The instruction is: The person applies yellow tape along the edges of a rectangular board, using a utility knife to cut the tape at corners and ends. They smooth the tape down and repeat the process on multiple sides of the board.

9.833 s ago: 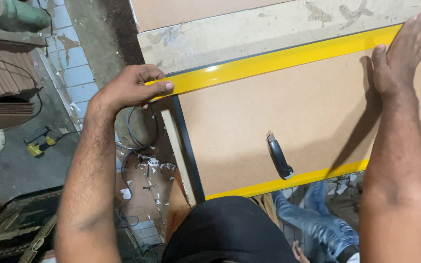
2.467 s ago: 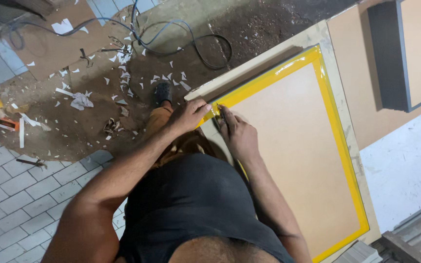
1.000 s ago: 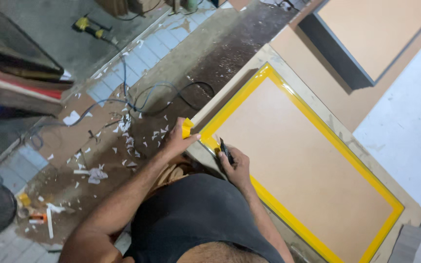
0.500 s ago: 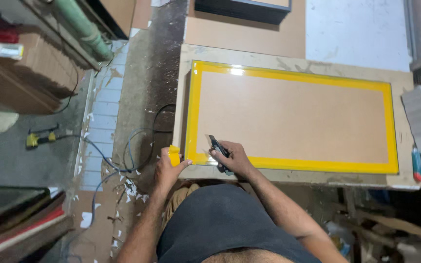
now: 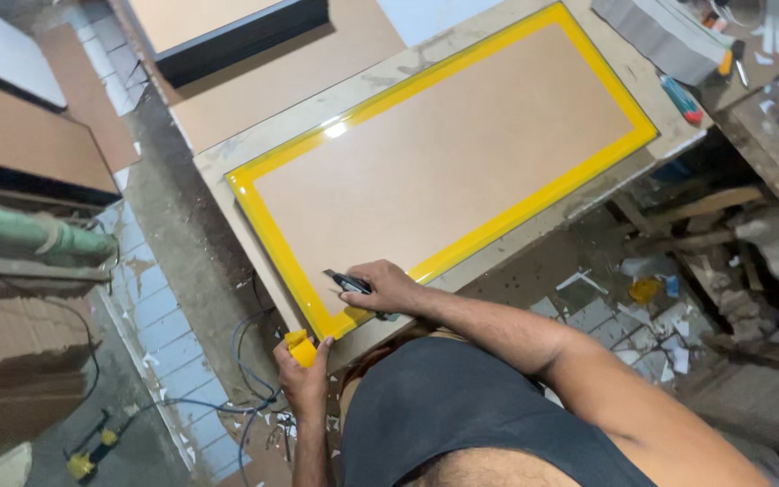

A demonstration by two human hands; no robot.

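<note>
Since half a second ago the left hand (image 5: 304, 377) has drawn its pinched yellow strip end (image 5: 299, 347) clear of the brown panel's (image 5: 444, 158) near corner, where the right hand (image 5: 388, 287) grips a dark knife (image 5: 346, 283).

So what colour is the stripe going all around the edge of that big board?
Bright yellow. The border frames the brown board, seen clearly in the head view.
</note>
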